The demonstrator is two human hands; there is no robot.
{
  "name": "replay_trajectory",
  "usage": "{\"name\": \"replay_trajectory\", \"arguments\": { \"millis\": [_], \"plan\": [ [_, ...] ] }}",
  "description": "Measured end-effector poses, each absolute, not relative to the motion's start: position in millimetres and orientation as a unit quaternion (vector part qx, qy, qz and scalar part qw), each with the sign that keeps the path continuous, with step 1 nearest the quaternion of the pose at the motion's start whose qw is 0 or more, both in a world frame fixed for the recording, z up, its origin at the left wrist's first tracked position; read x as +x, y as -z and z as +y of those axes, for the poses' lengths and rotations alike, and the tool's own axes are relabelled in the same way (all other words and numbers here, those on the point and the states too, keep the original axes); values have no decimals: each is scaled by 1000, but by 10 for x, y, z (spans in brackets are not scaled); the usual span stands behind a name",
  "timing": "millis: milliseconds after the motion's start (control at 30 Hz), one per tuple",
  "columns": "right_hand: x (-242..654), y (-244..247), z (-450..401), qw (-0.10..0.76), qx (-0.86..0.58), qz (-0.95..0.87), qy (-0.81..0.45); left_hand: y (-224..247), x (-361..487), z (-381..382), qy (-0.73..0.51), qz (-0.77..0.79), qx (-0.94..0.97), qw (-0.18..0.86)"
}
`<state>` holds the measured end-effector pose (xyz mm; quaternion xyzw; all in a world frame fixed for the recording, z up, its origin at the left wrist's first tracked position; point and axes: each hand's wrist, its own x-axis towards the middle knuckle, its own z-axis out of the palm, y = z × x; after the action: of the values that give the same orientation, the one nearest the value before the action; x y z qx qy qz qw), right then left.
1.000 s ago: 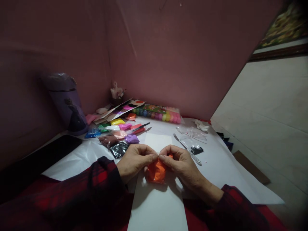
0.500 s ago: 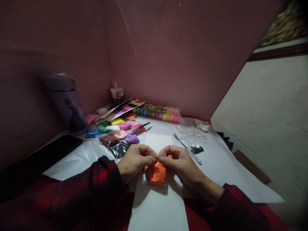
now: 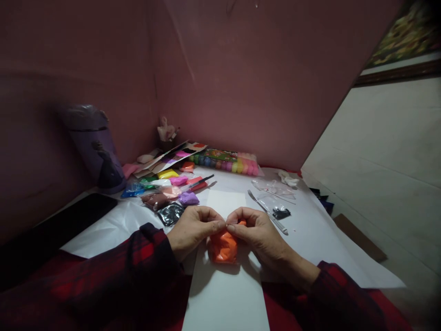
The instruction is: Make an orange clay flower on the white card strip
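Note:
An orange packet [image 3: 223, 248] in clear wrapping hangs above a white card strip [image 3: 225, 299]. My left hand [image 3: 198, 230] pinches its top edge between thumb and fingers. Touching it at the thumb tips, my right hand [image 3: 257, 232] pinches the same edge from the other side. Left of my hands lie a black packet [image 3: 170, 214], a purple packet [image 3: 189, 198] and a brown packet [image 3: 155, 200]. A fork [image 3: 267, 211] rests to the right, beside a clear bag with a black lump [image 3: 281, 213].
At the back lies a long pack of coloured clay [image 3: 223, 161]. A purple container [image 3: 99, 151] stands at the left, behind a black flat object [image 3: 62, 230]. A crumpled white tissue [image 3: 288, 179] sits at the back right.
Both hands keep their pinch on the orange packet and have hardly moved. The packet has shifted very slightly between them.

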<state>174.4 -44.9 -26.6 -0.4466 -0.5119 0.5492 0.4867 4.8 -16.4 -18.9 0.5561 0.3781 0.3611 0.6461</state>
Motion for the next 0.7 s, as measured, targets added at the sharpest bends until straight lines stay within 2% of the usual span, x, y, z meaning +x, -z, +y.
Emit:
{"name": "replay_trajectory", "arguments": {
  "millis": [467, 700],
  "plan": [
    [1740, 245, -459, 482, -470, -567, -474, 176, 53, -192, -380, 388, 636, 548],
    [1746, 240, -469, 477, -458, -582, -473, 155, 49, -201, -376, 380, 636, 557]
  ]
}}
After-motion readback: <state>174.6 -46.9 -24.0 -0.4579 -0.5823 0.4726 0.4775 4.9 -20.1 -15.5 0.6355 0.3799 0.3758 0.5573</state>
